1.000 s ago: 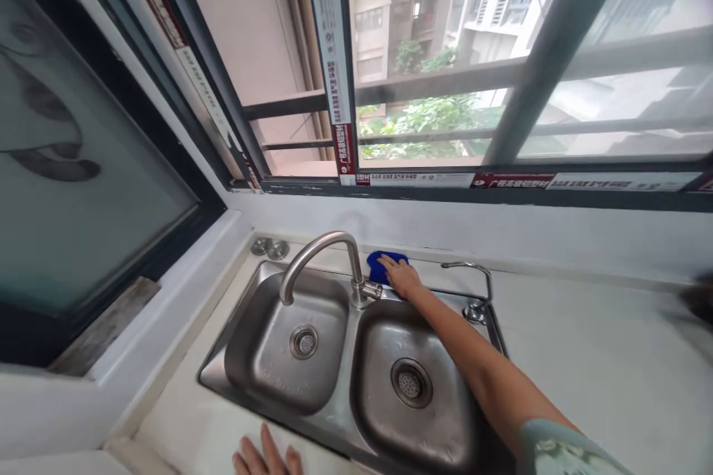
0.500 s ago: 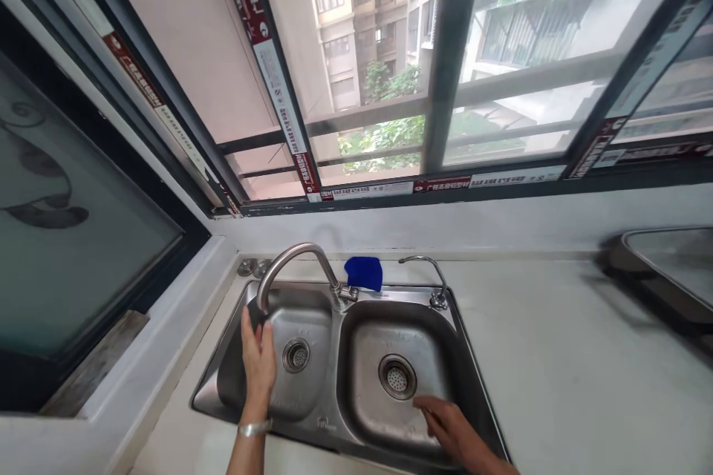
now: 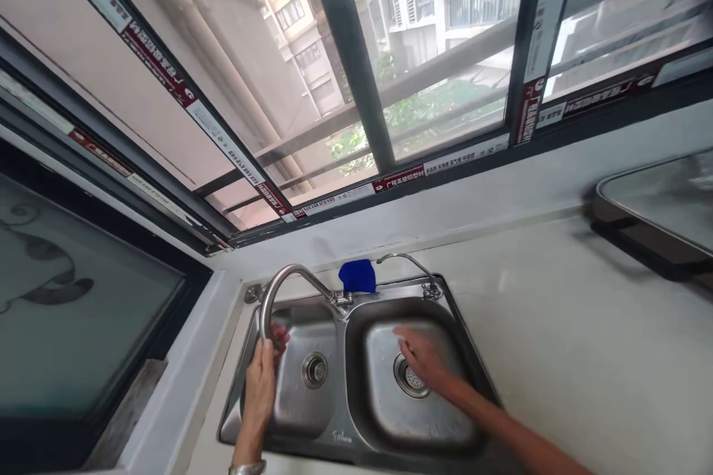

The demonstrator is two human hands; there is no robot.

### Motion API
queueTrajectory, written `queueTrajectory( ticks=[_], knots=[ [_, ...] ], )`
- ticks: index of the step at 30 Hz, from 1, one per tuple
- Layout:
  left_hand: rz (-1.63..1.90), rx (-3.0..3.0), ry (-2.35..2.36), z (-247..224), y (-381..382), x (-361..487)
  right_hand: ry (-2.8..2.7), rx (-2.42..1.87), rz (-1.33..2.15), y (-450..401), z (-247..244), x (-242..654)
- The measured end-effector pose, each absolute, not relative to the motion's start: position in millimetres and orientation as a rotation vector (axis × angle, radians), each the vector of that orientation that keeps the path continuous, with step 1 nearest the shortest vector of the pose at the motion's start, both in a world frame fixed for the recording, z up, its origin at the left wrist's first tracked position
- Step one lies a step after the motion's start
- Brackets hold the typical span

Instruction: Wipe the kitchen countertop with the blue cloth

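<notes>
My left hand (image 3: 261, 371) is closed around the lower end of the curved metal faucet (image 3: 299, 268), over the left basin. Its thumb lies on the near side of the spout and its fingertips show past the other side. My right hand (image 3: 420, 358) is in the air over the right basin, partly covering the drain (image 3: 409, 378). Its fingers reach toward the faucet base, slightly blurred and apart, and nothing shows in them. The double-basin steel sink (image 3: 341, 423) lies below both hands. Behind it sits a blue cloth (image 3: 357, 276).
A thin second spout (image 3: 409, 258) rises at the sink's back right corner. Round metal pieces (image 3: 253, 294) lie by the back left corner. A dark glass-topped appliance (image 3: 651, 230) stands right on the white counter (image 3: 573, 341). Framed windows (image 3: 445, 74) rise behind.
My left hand has closed around the spout end from beside it. My right hand has moved up and forward over the right basin, its fingers opening. The view has turned and tilted.
</notes>
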State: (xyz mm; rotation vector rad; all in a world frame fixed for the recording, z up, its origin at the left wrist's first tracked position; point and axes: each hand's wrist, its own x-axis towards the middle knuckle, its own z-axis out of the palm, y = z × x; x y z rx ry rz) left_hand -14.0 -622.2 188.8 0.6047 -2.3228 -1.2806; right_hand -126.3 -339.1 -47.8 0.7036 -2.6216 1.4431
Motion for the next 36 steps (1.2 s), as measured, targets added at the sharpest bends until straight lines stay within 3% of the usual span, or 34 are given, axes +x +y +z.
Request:
queueTrajectory(
  ticks=[3, 7, 17, 24, 30, 33, 36],
  knots=[
    [-1.457, 0.683, -2.259, 189.1, -612.4, -10.2, -2.609, 0.747, 1.367, -380.9, -25.4, -199.5],
    [-1.417, 0.774, -2.249, 189.9, -610.5, -8.6, -2.636, 0.862, 1.286, -424.6, -20.1, -253.7],
    [-1.507, 0.648, -2.471, 210.0, -604.6, -19.3, -2.63, 0.629, 1.551, -428.3, -9.8, -268.1],
    [-1.704, 0.289, -2.556, 215.7, -556.9, -62.4, -2.546, 0.088, 1.866, -341.1, -7.5, -153.0],
    [-1.561, 0.127, -2.604, 203.1, -509.0, -122.2, -1.955, -0.795, 2.706, -274.1, -13.4, -10.3],
    [-1.726, -0.129, -2.611, 200.7, -518.5, -133.8, -1.737, -1.048, 2.772, -262.3, -4.6, 30.9],
    [-1.972, -0.483, -2.607, 189.8, -554.8, -129.8, -1.716, -1.019, 2.72, -254.6, 5.8, 52.9]
  ],
)
